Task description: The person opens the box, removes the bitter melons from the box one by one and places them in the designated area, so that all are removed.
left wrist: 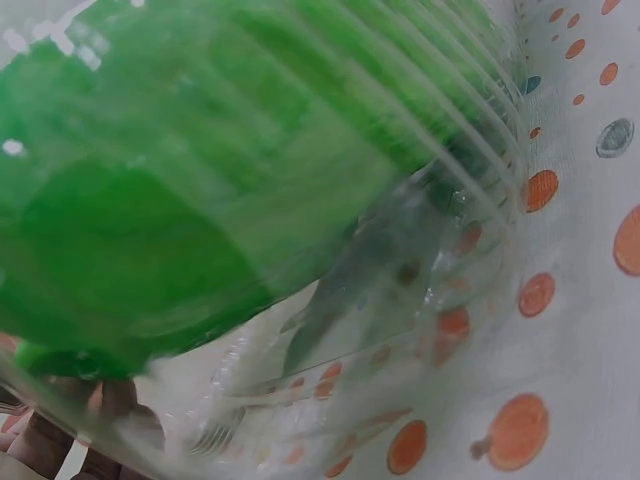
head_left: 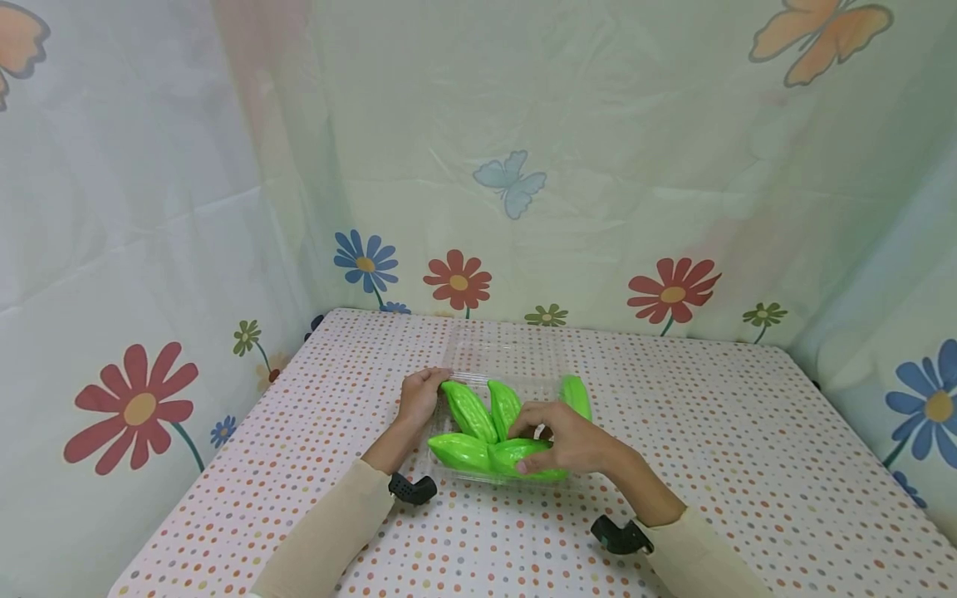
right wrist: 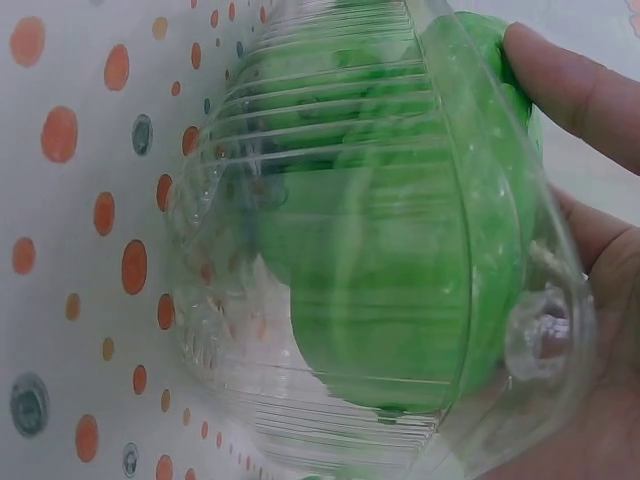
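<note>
A clear plastic clamshell box (head_left: 478, 477) lies with its lid (head_left: 504, 349) folded back. Inside are several bright green bitter gourds, with pointed ends and bumpy ridges. My left hand (head_left: 419, 397) grips the box's rim at its back left corner, beside one gourd (head_left: 469, 413). With thumb and fingers, my right hand (head_left: 564, 436) holds the front right gourd (head_left: 516, 453), low in the box; the right wrist view shows the thumb on the gourd (right wrist: 485, 70) above the clear wall (right wrist: 210, 260). Another gourd (head_left: 458, 451) lies at the front left, and a further one (head_left: 505, 405) behind.
One more bitter gourd (head_left: 576, 396) is at the box's right side, partly behind my right hand; whether it lies outside cannot be told. A dotted cloth covers the table (head_left: 718, 432). Flower-printed curtains (head_left: 568, 241) hang at the back and both sides.
</note>
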`<state>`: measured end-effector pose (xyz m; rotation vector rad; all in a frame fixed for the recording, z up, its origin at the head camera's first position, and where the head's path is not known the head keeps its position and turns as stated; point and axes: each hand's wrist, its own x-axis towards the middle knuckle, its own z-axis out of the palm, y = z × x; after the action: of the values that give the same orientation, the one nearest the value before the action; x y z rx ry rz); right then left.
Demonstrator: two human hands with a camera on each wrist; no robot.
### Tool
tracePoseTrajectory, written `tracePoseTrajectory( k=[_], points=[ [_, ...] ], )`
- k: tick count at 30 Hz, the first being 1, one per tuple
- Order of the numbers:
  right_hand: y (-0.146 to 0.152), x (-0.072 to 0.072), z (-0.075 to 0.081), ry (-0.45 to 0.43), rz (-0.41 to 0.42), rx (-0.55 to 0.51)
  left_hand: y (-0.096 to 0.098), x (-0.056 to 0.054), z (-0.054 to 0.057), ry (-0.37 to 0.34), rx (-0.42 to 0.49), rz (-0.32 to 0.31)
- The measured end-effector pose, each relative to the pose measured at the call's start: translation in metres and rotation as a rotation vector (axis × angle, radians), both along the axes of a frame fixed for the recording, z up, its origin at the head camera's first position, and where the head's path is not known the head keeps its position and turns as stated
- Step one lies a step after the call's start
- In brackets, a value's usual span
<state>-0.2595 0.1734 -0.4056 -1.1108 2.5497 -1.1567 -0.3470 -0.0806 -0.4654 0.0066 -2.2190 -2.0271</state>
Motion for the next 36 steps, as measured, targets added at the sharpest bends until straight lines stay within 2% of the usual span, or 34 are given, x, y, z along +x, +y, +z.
tracePoseTrajectory(
  k=[15, 23, 30, 36],
  points=[
    [-0.0019, 0.0032, 0.0031, -0.051, 0.030, -0.023, -0.0011, -0.0018, -0.0015, 0.005, 0.007, -0.013],
    [-0.0058, 0.0048, 0.0028, -0.084, -0.007, -0.015, -0.0023, -0.0011, -0.0014, 0.000, -0.013, 0.001],
    [-0.0051, 0.0046, 0.0029, -0.061, -0.024, -0.034, -0.0023, -0.0004, -0.0006, 0.006, 0.008, -0.012],
    [-0.0044, 0.0054, 0.0038, 0.015, -0.013, -0.044, -0.0009, -0.0001, -0.0003, -0.006, 0.032, -0.017]
  ],
)
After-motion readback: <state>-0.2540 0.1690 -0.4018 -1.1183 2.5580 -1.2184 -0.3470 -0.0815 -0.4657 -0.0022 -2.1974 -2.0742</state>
